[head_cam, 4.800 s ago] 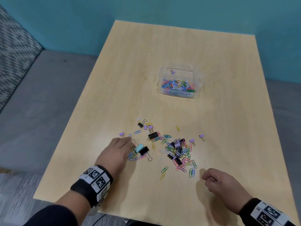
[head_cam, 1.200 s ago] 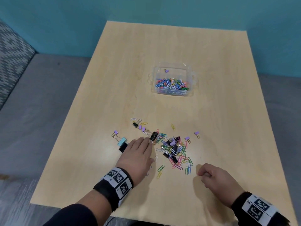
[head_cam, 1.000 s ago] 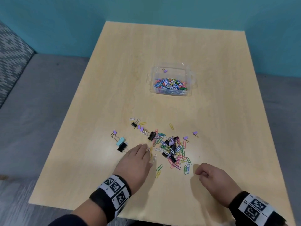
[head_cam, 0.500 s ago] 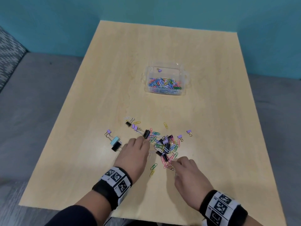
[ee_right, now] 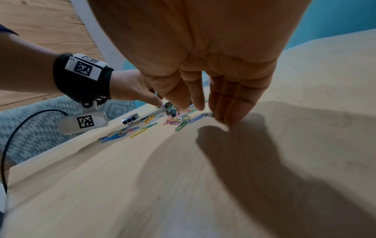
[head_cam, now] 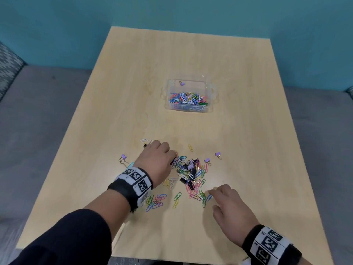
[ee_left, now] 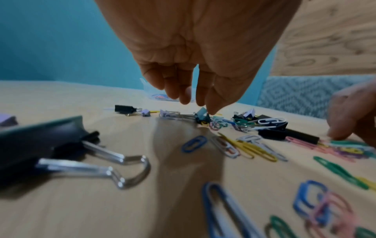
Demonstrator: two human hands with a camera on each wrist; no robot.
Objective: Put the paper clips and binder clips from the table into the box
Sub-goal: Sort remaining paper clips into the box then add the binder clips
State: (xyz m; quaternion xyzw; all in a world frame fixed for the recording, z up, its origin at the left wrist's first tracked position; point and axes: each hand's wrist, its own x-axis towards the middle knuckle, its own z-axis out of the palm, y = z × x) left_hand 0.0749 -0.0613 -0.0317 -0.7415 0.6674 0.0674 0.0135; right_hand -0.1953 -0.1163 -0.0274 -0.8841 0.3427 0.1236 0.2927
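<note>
table (head_cam: 248,150): left hand (head_cam: 155,161) advanced onto clip pile (head_cam: 191,173).

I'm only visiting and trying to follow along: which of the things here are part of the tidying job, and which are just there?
Part of the job:
- paper clips heaped on the table
- binder clips among them
- clear box, already part filled
- left hand and right hand, both at the heap

Just there:
- wooden table
- teal wall
- patterned cushion
- wristbands

Right hand (ee_right: 203,72) fingertips (ee_right: 230,119) touch table (ee_right: 305,80) beside paper clips (ee_right: 177,120).
</note>
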